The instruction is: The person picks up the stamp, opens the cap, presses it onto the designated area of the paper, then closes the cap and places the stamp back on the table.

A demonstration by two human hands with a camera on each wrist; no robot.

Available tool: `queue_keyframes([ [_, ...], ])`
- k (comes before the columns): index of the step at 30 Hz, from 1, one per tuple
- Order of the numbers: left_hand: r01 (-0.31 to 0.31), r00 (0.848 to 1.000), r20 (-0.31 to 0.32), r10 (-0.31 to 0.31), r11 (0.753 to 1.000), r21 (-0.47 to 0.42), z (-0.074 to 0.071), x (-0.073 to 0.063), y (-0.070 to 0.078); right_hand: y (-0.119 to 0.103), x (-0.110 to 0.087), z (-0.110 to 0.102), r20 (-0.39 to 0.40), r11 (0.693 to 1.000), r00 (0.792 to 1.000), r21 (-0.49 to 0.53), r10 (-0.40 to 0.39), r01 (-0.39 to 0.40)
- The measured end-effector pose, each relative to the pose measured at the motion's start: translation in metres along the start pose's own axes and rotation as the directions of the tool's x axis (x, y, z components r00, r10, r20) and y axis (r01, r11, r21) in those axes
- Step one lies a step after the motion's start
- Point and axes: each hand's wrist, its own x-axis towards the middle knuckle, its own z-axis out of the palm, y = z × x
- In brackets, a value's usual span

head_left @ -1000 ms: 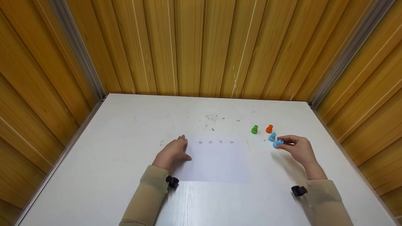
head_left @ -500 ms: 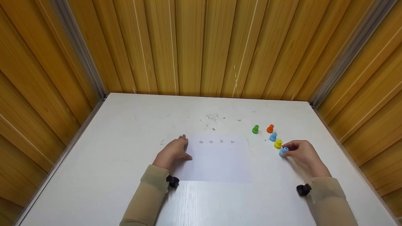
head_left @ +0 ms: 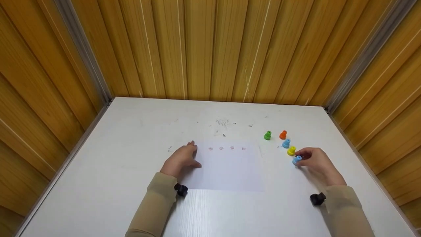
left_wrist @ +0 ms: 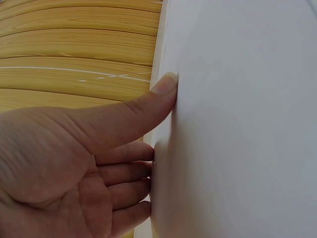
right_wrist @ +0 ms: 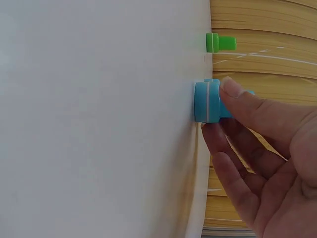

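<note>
A sheet of white paper [head_left: 230,171] lies on the table with a row of small stamped marks [head_left: 221,148] near its far edge. My left hand [head_left: 180,160] rests on the paper's left side, thumb and fingers spread, as the left wrist view also shows. At the right, my right hand [head_left: 317,163] pinches a light blue toy stamp [right_wrist: 207,101] between thumb and fingers; it stands upright on the table. Just beyond it is a yellow stamp [head_left: 291,151], then another blue stamp [head_left: 286,143].
An orange stamp [head_left: 283,135] and a green stamp [head_left: 267,135] stand farther back on the white table [head_left: 138,131]. Dark ink smudges [head_left: 222,123] mark the tabletop beyond the paper. Wood-patterned panels [head_left: 197,49] wall the back and sides.
My right hand has moved the blue stamp toward me and slightly right, uncovering the yellow stamp, and set it at the row's near end. My left hand has stayed on the paper.
</note>
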Motion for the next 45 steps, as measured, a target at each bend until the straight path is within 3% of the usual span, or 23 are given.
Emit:
queue_keyframes([
  [4,0.006,1.000,0.001,-0.006,1.000,-0.001,-0.001,0.001,0.000,-0.012,-0.001,-0.006,-0.080,0.999,0.997,0.044,0.014,-0.010],
  [6,0.008,1.000,0.002,-0.008,1.000,-0.002,-0.001,0.001,-0.001,-0.025,0.000,-0.007,-0.135,0.992,0.990,0.127,0.039,-0.022],
  [8,0.009,1.000,0.002,-0.009,1.000,-0.006,-0.002,0.001,-0.002,-0.041,0.005,-0.006,-0.168,0.964,0.983,0.265,0.071,-0.025],
  [10,0.007,1.000,0.001,-0.007,1.000,-0.003,-0.002,0.000,-0.003,-0.056,0.012,0.001,-0.178,0.904,0.979,0.427,0.102,-0.016],
  [14,0.003,1.000,-0.002,-0.003,1.000,-0.001,0.000,0.000,-0.003,-0.082,0.034,0.027,-0.213,0.738,0.966,0.674,0.147,0.037],
  [15,0.001,1.000,-0.004,-0.001,1.000,0.000,0.000,0.001,-0.003,-0.086,0.041,0.035,-0.235,0.709,0.959,0.703,0.162,0.052],
  [17,0.002,1.000,-0.005,-0.002,1.000,-0.004,0.001,0.000,-0.002,-0.093,0.053,0.050,-0.284,0.687,0.940,0.722,0.191,0.079],
  [21,0.002,1.000,-0.010,-0.002,1.000,-0.006,0.002,0.000,0.000,-0.100,0.071,0.070,-0.349,0.726,0.899,0.686,0.263,0.054],
  [23,-0.002,1.000,-0.012,0.002,1.000,-0.009,0.002,0.001,0.000,-0.101,0.077,0.075,-0.353,0.742,0.890,0.670,0.288,0.025],
  [31,-0.016,1.000,-0.014,0.016,1.000,-0.025,0.000,0.000,-0.001,-0.098,0.088,0.081,-0.312,0.796,0.891,0.600,0.330,-0.084],
  [38,0.008,1.000,-0.007,-0.008,1.000,-0.015,0.000,0.001,0.001,-0.090,0.093,0.086,-0.339,0.857,0.895,0.508,0.292,-0.087],
  [43,0.006,1.000,0.000,-0.006,1.000,-0.008,0.000,0.001,0.000,-0.089,0.095,0.087,-0.359,0.864,0.889,0.497,0.284,-0.076],
  [45,0.003,1.000,0.001,-0.003,1.000,-0.002,-0.001,0.002,0.000,-0.090,0.095,0.089,-0.342,0.821,0.890,0.567,0.301,-0.060],
])
